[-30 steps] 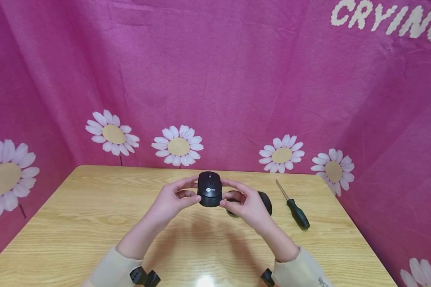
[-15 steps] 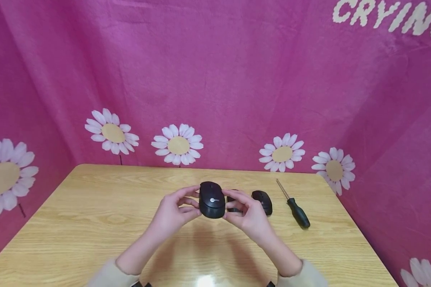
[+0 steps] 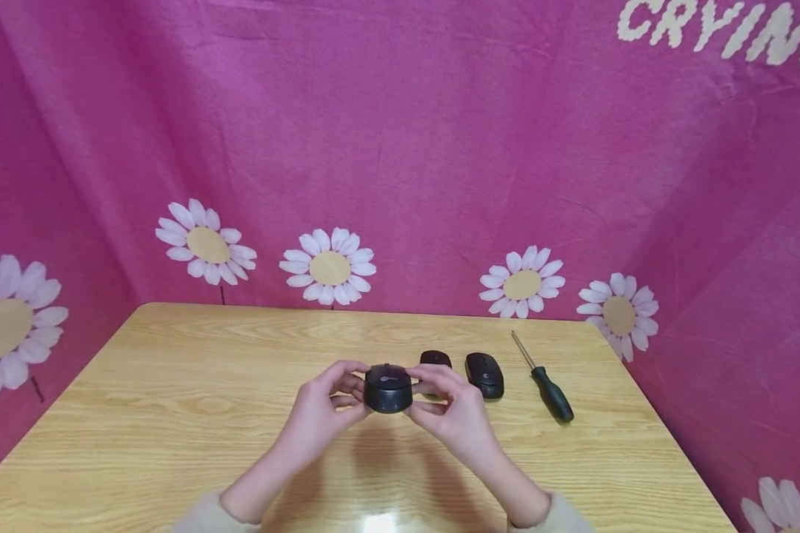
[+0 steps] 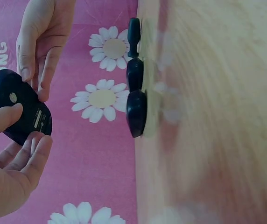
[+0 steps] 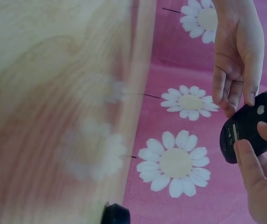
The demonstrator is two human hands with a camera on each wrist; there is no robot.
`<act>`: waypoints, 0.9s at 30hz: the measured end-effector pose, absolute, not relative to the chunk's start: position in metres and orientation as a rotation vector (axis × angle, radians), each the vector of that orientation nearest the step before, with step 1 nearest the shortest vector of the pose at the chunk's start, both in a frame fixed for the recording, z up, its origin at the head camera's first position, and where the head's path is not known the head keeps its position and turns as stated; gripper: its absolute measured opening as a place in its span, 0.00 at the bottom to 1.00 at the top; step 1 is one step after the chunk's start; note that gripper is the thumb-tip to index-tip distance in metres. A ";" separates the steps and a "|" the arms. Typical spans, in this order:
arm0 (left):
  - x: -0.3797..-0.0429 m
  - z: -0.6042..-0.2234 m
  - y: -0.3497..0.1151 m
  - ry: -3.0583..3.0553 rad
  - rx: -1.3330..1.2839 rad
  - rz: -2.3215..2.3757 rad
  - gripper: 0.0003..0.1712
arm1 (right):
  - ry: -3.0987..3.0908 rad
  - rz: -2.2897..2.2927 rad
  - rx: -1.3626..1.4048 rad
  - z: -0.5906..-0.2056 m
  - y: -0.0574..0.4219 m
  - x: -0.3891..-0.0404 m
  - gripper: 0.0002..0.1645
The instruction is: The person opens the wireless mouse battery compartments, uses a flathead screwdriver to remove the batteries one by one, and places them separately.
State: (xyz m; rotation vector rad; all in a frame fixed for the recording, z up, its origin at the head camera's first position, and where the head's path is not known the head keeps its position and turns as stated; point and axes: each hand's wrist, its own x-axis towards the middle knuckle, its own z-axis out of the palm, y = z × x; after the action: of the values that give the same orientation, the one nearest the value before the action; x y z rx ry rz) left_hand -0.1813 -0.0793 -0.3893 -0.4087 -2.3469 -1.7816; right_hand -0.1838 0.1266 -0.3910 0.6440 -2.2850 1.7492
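Note:
A black computer mouse [image 3: 388,389] is held up above the table between both hands, its rear end facing me in the head view. The left hand [image 3: 323,406] pinches its left side with thumb and fingers; the right hand [image 3: 452,406] pinches its right side. Its underside, with a label and a small round light spot, shows in the left wrist view, where the mouse [image 4: 24,105] has the left thumb on its base. In the right wrist view the mouse [image 5: 250,128] has the right thumb and fingers on the same underside.
Two more black mice lie on the wooden table [image 3: 173,385]: one mouse [image 3: 435,358] partly behind the right hand, another mouse [image 3: 484,375] to its right. Farther right lies a screwdriver [image 3: 552,394] with a dark green handle. A pink flowered cloth [image 3: 400,148] hangs behind the table.
The held mouse has come lower and tipped, so its top shows less and its rear end more. Both hands have moved with it, and the mice behind the right hand show more.

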 end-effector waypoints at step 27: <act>-0.167 -0.398 -0.088 -2.314 -0.467 -1.882 0.17 | -2.420 1.748 0.491 -0.391 0.130 -0.173 0.17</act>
State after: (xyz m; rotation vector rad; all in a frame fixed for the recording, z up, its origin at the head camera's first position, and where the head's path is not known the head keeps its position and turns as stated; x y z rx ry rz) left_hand -0.1674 -0.0880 -0.3984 -0.4675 -2.3139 -1.8825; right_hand -0.1730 0.1300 -0.3909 0.4908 -2.4202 1.7477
